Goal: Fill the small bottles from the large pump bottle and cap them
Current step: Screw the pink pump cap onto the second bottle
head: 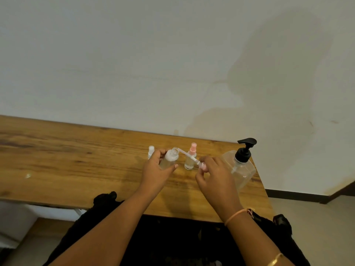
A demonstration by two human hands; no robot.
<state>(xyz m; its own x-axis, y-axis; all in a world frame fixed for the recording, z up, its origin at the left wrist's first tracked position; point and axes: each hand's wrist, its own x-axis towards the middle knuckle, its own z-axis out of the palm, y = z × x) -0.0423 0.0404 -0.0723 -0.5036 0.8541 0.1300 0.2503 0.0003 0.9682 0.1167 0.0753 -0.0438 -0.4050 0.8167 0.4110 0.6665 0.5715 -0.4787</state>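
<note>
My left hand [156, 170] grips a small clear bottle [170, 158], tilted with its open mouth up and to the right. My right hand [215, 175] pinches a pink spray cap [202, 166]; its thin dip tube [187, 155] slants up to the left and its tip reaches the open mouth. A second small bottle with a pink spray cap [190, 157] stands upright between my hands. Behind my left hand a third small bottle with a white cap [151, 151] is partly hidden. The large clear pump bottle with a black pump [241, 166] stands at the right.
The wooden table [76, 166] runs along a pale wall [172, 64]. Its right edge lies just beyond the pump bottle, with floor [311, 217] below. My dark clothing shows under the table's near edge.
</note>
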